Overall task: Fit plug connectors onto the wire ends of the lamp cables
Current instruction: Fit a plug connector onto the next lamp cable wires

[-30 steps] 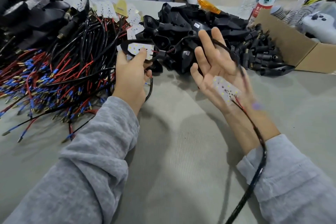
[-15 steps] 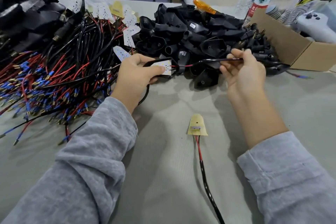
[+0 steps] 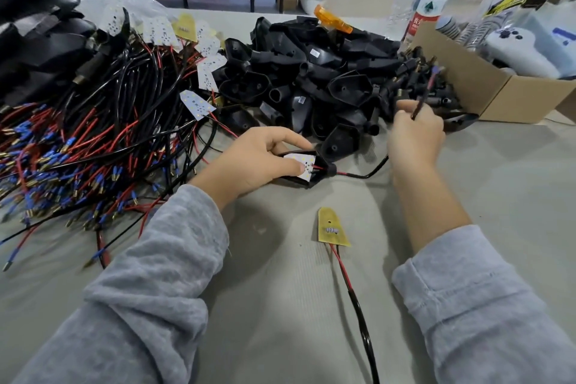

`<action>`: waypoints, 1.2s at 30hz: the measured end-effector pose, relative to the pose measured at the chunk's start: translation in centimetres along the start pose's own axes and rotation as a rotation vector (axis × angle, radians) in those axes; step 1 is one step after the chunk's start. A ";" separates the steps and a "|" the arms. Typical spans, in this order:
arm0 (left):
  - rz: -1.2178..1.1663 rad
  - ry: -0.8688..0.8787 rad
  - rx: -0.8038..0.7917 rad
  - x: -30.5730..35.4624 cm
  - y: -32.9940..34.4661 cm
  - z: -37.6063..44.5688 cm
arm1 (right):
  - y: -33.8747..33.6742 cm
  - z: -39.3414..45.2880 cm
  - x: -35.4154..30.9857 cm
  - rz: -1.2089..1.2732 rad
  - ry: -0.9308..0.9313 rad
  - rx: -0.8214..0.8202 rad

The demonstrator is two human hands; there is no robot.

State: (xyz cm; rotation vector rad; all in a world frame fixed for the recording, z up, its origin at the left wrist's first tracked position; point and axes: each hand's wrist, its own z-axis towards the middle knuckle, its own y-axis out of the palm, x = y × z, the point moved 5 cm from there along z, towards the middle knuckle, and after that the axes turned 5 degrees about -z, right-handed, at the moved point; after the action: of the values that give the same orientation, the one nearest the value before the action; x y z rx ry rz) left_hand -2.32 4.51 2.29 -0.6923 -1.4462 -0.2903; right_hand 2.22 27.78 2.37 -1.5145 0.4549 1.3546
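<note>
Head view: left hand (image 3: pixel 258 159) presses the LED board (image 3: pixel 300 165) into a black housing (image 3: pixel 314 179) at centre; right hand (image 3: pixel 416 137), at two o'clock, pinches the cable (image 3: pixel 419 107). Draw the cable through gently, wire ends kept free.

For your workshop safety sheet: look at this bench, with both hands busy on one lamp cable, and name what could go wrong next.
1. The right hand pulls the thin black cable while the left hand pins the white LED board in the black plastic housing; a hard tug may strain its red wire.
2. The loose yellow circuit board lies between the sleeves; a forearm could sweep it off.
</note>
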 end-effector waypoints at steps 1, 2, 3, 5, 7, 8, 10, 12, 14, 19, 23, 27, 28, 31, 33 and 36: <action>0.007 0.002 0.005 -0.1 0.0 0.1 | 0.2 0.0 0.0 -0.063 -0.023 -0.020; 0.014 0.006 0.011 -0.1 0.0 0.1 | 0.5 0.1 0.2 -0.100 -0.032 -0.054; 0.021 0.009 0.017 -0.1 0.0 0.1 | 0.8 0.1 0.4 -0.124 -0.033 -0.093; 0.037 0.012 0.026 -0.2 0.0 0.2 | 1.4 0.0 0.7 -0.178 -0.030 -0.162; 0.057 0.016 0.040 -0.3 -0.2 0.2 | 1.7 0.0 0.7 -0.233 -0.023 -0.190; 0.068 0.016 0.044 -0.4 -0.2 0.3 | 1.8 0.0 0.7 -0.268 -0.017 -0.196; 0.079 0.013 0.023 -0.5 -0.1 0.4 | 1.9 0.2 0.5 -0.317 -0.001 -0.210; 0.098 0.013 -0.025 -0.5 0.1 0.5 | 1.9 0.4 0.6 -0.322 0.030 -0.228; 0.123 0.014 -0.066 -0.6 0.2 0.5 | 2.0 0.5 0.8 -0.339 0.051 -0.255; 0.226 0.008 -0.188 -0.5 0.3 0.3 | 2.5 0.7 0.8 -0.436 0.022 -0.291; 0.231 0.016 -0.239 -0.3 0.6 0.0 | 2.8 1.0 0.8 -0.457 0.066 -0.301; 0.213 0.011 -0.251 -0.4 0.6 0.1 | 2.2 0.7 0.9 -0.349 0.057 -0.218; 0.209 0.009 -0.248 -0.5 0.6 0.2 | 1.8 0.6 0.9 -0.302 0.049 -0.142; 0.193 0.010 -0.254 -0.7 0.7 0.4 | 0.4 0.3 0.8 -0.332 0.016 0.089; 0.186 0.007 -0.258 -0.8 0.7 0.4 | 0.3 0.3 1.0 -0.395 -0.020 0.058; 0.185 -0.004 -0.263 -1.0 0.7 0.5 | 0.6 0.6 1.3 -0.413 -0.027 -0.061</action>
State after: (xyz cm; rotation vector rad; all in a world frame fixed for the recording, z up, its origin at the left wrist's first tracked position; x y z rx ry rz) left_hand -2.44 5.15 1.12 -1.0340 -1.3494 -0.3385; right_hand 1.83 28.43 1.05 -1.5353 0.0746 1.0694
